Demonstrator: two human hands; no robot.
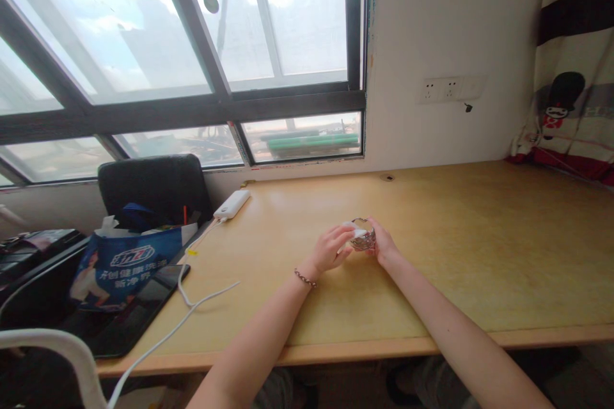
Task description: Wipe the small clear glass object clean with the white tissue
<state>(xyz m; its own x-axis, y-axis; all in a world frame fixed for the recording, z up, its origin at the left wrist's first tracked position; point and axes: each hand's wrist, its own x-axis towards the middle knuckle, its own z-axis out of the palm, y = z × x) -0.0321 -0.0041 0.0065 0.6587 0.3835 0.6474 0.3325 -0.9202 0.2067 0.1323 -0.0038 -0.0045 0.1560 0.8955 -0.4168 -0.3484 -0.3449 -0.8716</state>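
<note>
Over the wooden table, my right hand (384, 244) is closed around the right side of a small, shiny bowl-like object (363, 242). It has a dark curved rim and a patterned, basket-like wall; the exact kind is unclear. My left hand (332, 248), with a braided bracelet (305, 278) at its wrist, pinches a white piece of tissue or cloth (359, 232). That white piece touches the object at its left and upper part. Fingers partly hide both things.
The table (460, 249) has a white power bank (233, 204) at its back left. A white cable (201, 301) trails along the left side near a dark tablet (144, 310). Beyond the left edge stand a blue bag (127, 268) and a black chair (152, 185).
</note>
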